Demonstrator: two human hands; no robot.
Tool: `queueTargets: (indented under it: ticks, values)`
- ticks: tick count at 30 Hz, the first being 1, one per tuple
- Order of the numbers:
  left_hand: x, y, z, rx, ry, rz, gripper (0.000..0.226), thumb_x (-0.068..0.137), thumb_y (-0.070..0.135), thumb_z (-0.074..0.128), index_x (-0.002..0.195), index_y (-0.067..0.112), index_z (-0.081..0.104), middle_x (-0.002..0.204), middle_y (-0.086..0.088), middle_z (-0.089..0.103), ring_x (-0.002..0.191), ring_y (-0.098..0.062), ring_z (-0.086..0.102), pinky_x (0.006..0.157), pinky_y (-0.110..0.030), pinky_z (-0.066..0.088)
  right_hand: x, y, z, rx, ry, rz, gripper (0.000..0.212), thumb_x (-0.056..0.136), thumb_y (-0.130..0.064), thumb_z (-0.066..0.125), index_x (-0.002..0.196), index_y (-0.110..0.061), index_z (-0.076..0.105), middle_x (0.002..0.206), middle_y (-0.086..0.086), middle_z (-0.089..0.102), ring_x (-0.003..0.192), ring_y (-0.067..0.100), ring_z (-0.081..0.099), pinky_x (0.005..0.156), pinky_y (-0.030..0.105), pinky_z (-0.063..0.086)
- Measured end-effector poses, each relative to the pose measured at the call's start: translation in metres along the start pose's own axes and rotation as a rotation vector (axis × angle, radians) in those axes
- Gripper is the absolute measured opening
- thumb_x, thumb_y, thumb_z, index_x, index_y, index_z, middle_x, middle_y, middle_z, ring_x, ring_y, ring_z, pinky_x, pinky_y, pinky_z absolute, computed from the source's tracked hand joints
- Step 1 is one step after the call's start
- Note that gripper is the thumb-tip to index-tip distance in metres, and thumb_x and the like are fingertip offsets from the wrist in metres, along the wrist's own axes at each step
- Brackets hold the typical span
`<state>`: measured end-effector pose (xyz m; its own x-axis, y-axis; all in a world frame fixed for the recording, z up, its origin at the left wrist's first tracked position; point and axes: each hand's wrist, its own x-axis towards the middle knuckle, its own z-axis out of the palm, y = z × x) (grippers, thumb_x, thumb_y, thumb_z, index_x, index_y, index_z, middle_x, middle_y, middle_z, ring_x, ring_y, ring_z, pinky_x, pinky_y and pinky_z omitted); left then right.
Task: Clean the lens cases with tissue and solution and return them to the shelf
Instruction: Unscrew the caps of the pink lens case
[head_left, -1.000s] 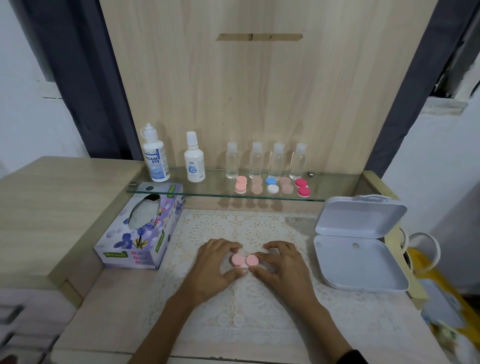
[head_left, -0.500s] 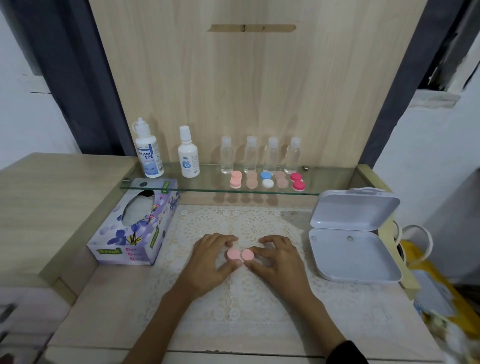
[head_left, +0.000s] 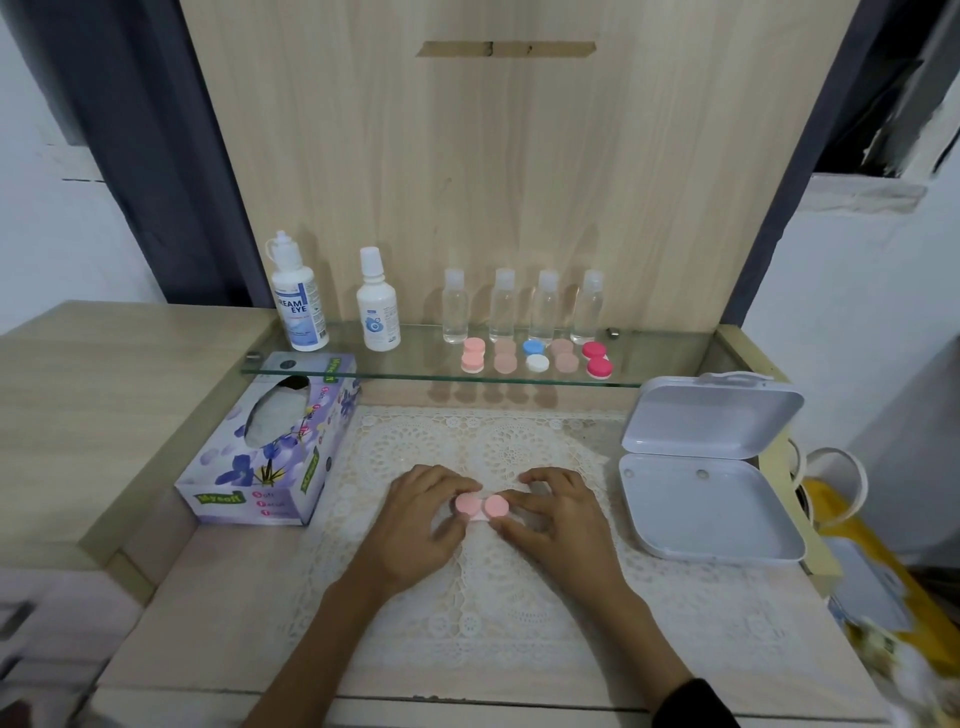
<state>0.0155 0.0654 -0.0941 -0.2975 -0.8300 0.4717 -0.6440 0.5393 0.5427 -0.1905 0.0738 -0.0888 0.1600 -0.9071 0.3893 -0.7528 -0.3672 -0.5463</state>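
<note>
A pink lens case (head_left: 481, 506) with two round caps lies on the lace mat (head_left: 519, 597) in the middle of the table. My left hand (head_left: 423, 525) pinches its left cap and my right hand (head_left: 553, 519) pinches its right cap. Several more lens cases (head_left: 535, 356), pink, beige, blue-white and red, sit in a row on the glass shelf (head_left: 405, 371). Two white solution bottles (head_left: 296, 293) (head_left: 377, 309) stand at the shelf's left end. A purple flowered tissue box (head_left: 270, 447) lies left of the mat.
Several small clear bottles (head_left: 522, 306) stand behind the cases on the shelf. An open white plastic box (head_left: 711, 499) lies right of the mat. A raised wooden counter (head_left: 93, 395) is at the left. A yellow bag (head_left: 857, 561) sits beyond the table's right edge.
Both hands stay on the pink case with only small finger shifts. The camera view has tilted slightly; nothing else on the table moved.
</note>
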Motion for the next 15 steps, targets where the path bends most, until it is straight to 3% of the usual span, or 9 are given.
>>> queueTargets:
  ticks: [2, 6, 10, 15]
  values:
    - [0.000, -0.001, 0.001, 0.013, 0.005, -0.007, 0.032, 0.081, 0.036, 0.054, 0.108, 0.024, 0.066, 0.102, 0.015, 0.059, 0.099, -0.002, 0.050, 0.087, -0.031, 0.043, 0.000, 0.000, 0.000, -0.001, 0.002, -0.001, 0.045, 0.077, -0.065, 0.048, 0.104, -0.039, 0.073, 0.115, -0.010, 0.060, 0.112, 0.010, 0.046, 0.089, 0.029, 0.039]
    - [0.003, 0.004, -0.003, -0.043, 0.059, -0.069, 0.028, 0.080, 0.050, 0.057, 0.097, 0.030, 0.064, 0.093, 0.020, 0.058, 0.093, 0.000, 0.050, 0.082, -0.014, 0.038, 0.000, 0.000, 0.000, 0.009, -0.007, 0.014, 0.046, 0.076, -0.066, 0.049, 0.105, -0.039, 0.073, 0.117, -0.012, 0.058, 0.113, 0.008, 0.043, 0.088, 0.027, 0.037]
    - [0.009, 0.004, -0.006, -0.125, 0.156, -0.190, 0.029, 0.076, 0.052, 0.058, 0.097, 0.032, 0.064, 0.096, 0.021, 0.060, 0.095, -0.001, 0.053, 0.081, -0.010, 0.038, 0.000, 0.000, -0.001, 0.014, -0.015, 0.020, 0.038, 0.078, -0.060, 0.056, 0.106, -0.041, 0.072, 0.116, -0.012, 0.058, 0.113, 0.005, 0.041, 0.087, 0.029, 0.039]
    - [0.034, -0.003, -0.005, -0.060, 0.128, -0.260, 0.026, 0.084, 0.023, 0.070, 0.109, 0.019, 0.067, 0.102, 0.008, 0.061, 0.097, -0.011, 0.053, 0.084, -0.020, 0.038, 0.000, -0.001, -0.002, 0.018, -0.013, 0.022, 0.034, 0.078, -0.054, 0.061, 0.107, -0.040, 0.072, 0.116, -0.012, 0.058, 0.113, 0.007, 0.042, 0.088, 0.030, 0.039]
